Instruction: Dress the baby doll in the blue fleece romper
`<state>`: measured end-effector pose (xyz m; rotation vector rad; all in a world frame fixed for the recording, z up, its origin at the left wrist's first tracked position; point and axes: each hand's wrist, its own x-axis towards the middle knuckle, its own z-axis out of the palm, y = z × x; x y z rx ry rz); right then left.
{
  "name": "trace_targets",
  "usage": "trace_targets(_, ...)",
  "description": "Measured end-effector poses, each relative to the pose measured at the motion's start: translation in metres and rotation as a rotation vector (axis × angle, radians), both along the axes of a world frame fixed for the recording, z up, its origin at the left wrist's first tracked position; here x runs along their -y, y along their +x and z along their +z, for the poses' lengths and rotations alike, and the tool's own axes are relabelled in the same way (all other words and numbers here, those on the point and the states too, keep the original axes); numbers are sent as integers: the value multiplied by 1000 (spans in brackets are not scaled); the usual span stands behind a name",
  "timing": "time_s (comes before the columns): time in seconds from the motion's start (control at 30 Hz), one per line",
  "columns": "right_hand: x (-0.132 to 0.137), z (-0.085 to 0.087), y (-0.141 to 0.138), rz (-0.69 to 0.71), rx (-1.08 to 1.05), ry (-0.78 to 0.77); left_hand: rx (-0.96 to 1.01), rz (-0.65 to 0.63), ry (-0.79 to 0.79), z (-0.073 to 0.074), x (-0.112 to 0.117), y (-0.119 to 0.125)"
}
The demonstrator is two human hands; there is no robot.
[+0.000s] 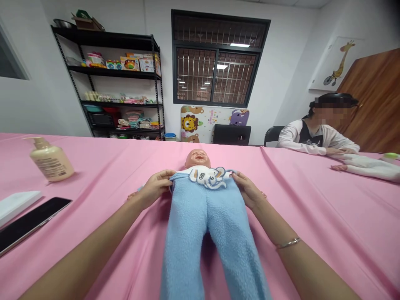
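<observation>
A baby doll (197,160) lies on its back on the pink-covered table, its head towards the far side. It wears a white top with an elephant appliqué (208,178) and light blue fleece trousers (200,233), whose legs stretch towards me. My left hand (154,188) grips the left side of the trousers' waistband, at the doll's middle. On the other side, my right hand (246,190) holds the waistband's right edge. A thin bracelet (288,243) circles my right wrist. The doll's feet are out of view.
A pump bottle (51,160), a white pad (17,206) and a black phone (31,223) lie on the pink tablecloth (328,225) at left. At right, a seated co-worker (317,137) rests their hands by a white cloth (370,166). Toy-filled shelves (109,79) stand behind.
</observation>
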<state>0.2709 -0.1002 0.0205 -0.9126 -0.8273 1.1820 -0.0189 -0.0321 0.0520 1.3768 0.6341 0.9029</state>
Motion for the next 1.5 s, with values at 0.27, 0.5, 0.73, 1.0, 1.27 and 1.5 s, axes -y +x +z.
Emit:
trace_targets(0.27,-10,-23,-5,-568,799,13,-27,411,32,-3,6,6)
trace_targets(0.5,4,1,-21,-622,841,83,2,353,263,5,11,7)
trace_targets(0.73,8,1,-31,-764,1012,326,-234,2,408,13,14,-1)
trace_targets(1.0,7,-3,-28,-819,1064,430,-642,366,1109,15,10,-6)
trace_targets(1.27,8,-6,-29,-825,1079,419,-271,234,600,6,23,8)
trace_targets(1.5,9,-7,-30,-815,1064,404,-437,439,1061,6,19,1)
